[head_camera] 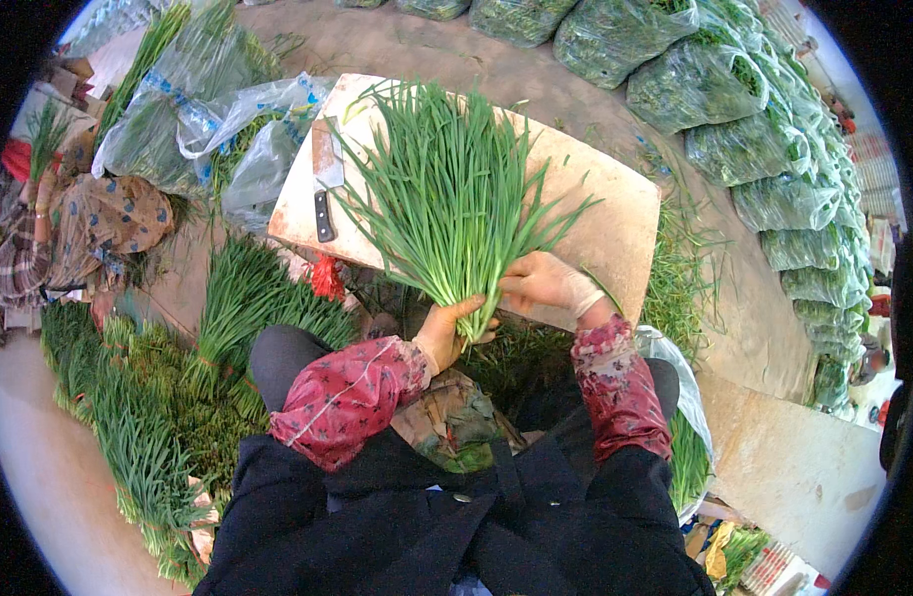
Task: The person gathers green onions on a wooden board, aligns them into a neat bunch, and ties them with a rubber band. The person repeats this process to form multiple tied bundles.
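Observation:
My left hand (450, 331), which appears thinly gloved, is wrapped around the pale stalk ends of a bunch of garlic chives (456, 201). The green leaves fan away from me over a worn, pale board (605, 208). My right hand (538, 281) is at the bunch's right side, fingers bent close to the stalks. It is slightly blurred, and whether it grips any stalks is unclear. A single green leaf (602, 289) lies by the right wrist. Left of the bunch, a cleaver with a black handle (323, 217) and a stained blade rests on the board.
Tied chive bundles (143, 454) are heaped on my left. Filled plastic bags (694, 82) line the far and right side. More plastic bagging (195, 112) lies beyond the board's left. Red ties (325, 277) hang at its near edge. Another person (39, 216) sits at far left.

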Demonstrator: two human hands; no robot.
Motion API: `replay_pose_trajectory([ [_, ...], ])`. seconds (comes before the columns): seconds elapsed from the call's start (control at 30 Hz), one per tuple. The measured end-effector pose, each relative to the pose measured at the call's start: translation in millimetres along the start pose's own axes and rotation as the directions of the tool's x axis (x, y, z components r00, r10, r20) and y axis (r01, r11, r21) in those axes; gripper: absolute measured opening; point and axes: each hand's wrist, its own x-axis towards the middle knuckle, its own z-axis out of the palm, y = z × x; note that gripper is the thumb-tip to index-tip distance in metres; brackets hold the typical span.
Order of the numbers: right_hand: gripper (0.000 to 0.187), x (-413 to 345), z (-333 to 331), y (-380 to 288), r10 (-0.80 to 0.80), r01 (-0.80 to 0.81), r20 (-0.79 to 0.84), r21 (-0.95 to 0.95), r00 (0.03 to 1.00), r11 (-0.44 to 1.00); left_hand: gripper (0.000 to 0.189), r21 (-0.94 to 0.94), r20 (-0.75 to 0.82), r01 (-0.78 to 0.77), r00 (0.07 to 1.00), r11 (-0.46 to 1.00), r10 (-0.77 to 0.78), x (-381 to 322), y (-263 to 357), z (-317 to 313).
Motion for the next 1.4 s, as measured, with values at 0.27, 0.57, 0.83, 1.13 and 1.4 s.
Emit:
replay_pose_trajectory([
  [0.27, 0.033, 21, -26, 19, 0.162, -0.154, -0.030, 0.173, 0.986, 0.973, 0.034, 0.139, -0.085, -0.015, 0.996, 0.990, 0.027, 1, 2, 1],
  [0.57, 0.021, 80, -57, 86, 0.109, -0.296, -0.894, -0.027, 0.435, 0.955, 0.033, 0.141, -0.132, 0.007, 0.991, 0.990, 0.011, 3, -2, -3],
  [0.83, 0.024, 66, -64, 73, -0.166, 0.013, -0.661, -0.230, 0.732, 0.973, 0.033, 0.121, -0.138, 0.024, 0.990, 0.992, -0.007, 4, -2, -5],
  [1.13, 0.020, 64, -58, 78, -0.115, -0.033, -0.679, -0.200, 0.725, 0.979, 0.030, 0.126, -0.163, 0.029, 0.987, 0.992, -0.008, 4, -2, -6],
  [1.4, 0.027, 56, -82, 98, -0.219, -0.263, -0.974, -0.197, -0.058, 0.944, 0.026, 0.120, -0.161, 0.041, 0.987, 0.992, -0.021, 1, 3, -2],
])
